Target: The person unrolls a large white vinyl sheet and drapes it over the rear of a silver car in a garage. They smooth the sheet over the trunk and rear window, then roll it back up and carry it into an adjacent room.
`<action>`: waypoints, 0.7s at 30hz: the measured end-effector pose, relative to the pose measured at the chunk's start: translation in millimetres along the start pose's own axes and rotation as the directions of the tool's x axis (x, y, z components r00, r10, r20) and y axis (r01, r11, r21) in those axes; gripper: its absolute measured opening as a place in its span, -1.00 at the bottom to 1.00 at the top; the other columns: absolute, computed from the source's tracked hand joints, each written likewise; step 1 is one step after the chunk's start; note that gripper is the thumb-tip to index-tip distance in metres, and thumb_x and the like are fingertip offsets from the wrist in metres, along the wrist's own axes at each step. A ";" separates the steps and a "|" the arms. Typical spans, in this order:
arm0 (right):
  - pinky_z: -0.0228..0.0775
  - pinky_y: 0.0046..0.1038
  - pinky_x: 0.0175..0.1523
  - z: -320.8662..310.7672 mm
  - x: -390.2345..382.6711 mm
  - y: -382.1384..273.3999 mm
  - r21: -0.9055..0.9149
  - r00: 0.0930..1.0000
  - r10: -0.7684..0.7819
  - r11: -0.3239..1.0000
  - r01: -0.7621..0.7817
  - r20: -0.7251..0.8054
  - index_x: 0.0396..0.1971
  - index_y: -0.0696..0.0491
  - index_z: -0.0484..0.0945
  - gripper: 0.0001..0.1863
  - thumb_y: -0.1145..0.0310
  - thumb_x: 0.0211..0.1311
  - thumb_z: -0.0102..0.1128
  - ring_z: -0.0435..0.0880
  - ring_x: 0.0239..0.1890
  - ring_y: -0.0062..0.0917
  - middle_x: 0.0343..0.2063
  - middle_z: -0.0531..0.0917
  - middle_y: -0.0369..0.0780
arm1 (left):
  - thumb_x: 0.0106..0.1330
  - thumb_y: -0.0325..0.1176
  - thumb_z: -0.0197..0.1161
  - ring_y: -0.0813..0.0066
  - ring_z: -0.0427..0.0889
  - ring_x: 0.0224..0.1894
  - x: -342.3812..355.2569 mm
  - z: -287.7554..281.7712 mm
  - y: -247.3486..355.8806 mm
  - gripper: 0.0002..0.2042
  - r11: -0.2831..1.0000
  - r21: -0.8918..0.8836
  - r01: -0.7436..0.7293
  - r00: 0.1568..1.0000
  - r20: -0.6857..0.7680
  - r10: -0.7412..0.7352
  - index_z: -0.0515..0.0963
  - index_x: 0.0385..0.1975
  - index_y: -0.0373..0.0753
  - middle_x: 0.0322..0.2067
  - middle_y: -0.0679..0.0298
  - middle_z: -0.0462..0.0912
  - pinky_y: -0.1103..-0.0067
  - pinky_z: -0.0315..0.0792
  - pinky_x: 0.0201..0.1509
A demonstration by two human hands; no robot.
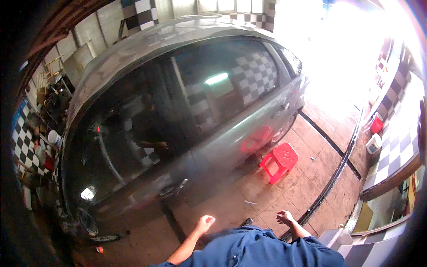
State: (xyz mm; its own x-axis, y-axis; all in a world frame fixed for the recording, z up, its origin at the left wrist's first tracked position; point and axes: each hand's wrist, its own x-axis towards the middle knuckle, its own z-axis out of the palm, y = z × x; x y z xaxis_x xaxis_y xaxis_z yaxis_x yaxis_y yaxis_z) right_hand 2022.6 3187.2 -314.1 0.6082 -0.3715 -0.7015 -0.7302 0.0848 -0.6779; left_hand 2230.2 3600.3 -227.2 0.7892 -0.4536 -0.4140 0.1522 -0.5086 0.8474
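My left hand point(205, 223) is raised in front of the body, its fingers curled in and no object visible in them. My right hand point(284, 217) hovers further right with bent fingers somewhat apart, holding nothing. Neither hand touches anything. Ahead of me stands a grey car point(231, 129) with dark, dusty windows. Nearest to my left hand is the car's door handle point(181, 187), which lies beyond the fingers. A red plastic stool point(284, 155) is on the floor beside the car, past my right hand.
A dark channel point(329, 189) runs along the tiled floor at the right. Near the checkered right wall sit a white bucket point(374, 144) and a red container point(376, 123). Clutter with a white tub point(54, 137) lines the left wall. Bright daylight fills the far right.
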 end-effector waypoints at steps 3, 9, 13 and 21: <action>0.43 -0.53 -0.55 -32.5 -0.1 14.3 0.098 1.000 0.022 0.995 -0.022 -0.001 -0.26 0.15 0.44 -0.76 0.34 0.09 0.09 0.57 -0.58 -0.52 -0.53 0.58 -0.20 | 0.10 -0.19 0.20 0.47 0.54 -0.26 20.4 44.5 46.9 -0.72 0.998 0.050 -0.033 0.998 0.059 0.030 0.52 -0.32 -0.29 -0.35 0.18 0.59 0.53 0.40 -0.14; 0.45 -0.54 -0.51 -68.3 2.9 41.2 0.057 0.990 0.034 0.998 -0.026 -0.137 -0.29 0.15 0.48 -0.77 0.36 0.06 0.07 0.57 -0.55 -0.58 -0.52 0.59 -0.21 | 0.11 -0.18 0.18 0.46 0.54 -0.24 55.8 117.7 120.6 -0.72 0.980 0.179 -0.091 0.970 0.241 0.046 0.51 -0.29 -0.25 -0.33 0.22 0.58 0.49 0.40 -0.12; 0.41 -0.54 -0.55 -76.3 18.0 53.2 0.160 0.986 0.085 0.985 -0.061 -0.144 -0.28 0.14 0.47 -0.78 0.38 0.06 0.07 0.55 -0.57 -0.58 -0.53 0.58 -0.21 | 0.11 -0.15 0.18 0.46 0.54 -0.26 84.5 144.7 139.6 -0.72 0.932 0.312 -0.185 0.937 0.341 0.072 0.52 -0.28 -0.19 -0.33 0.24 0.59 0.52 0.40 -0.14; 0.41 -0.49 -0.50 -117.0 30.8 50.1 0.333 0.948 0.279 0.918 -0.216 -0.155 -0.23 0.13 0.43 -0.77 0.41 0.09 0.07 0.53 -0.55 -0.53 -0.51 0.55 -0.22 | 0.09 -0.14 0.15 0.39 0.52 -0.19 184.3 190.7 207.2 -0.70 0.902 0.403 -0.158 0.878 0.475 -0.059 0.50 -0.26 -0.20 -0.28 0.20 0.57 0.50 0.37 -0.10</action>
State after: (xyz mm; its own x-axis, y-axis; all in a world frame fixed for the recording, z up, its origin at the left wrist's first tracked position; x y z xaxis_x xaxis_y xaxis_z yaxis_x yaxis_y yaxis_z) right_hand 1968.3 3071.8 -344.0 0.3240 -0.4716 -0.8201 -0.6980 0.4660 -0.5437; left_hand 2293.8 3271.8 -191.3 0.4018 -0.7160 -0.5709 -0.2266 -0.6818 0.6956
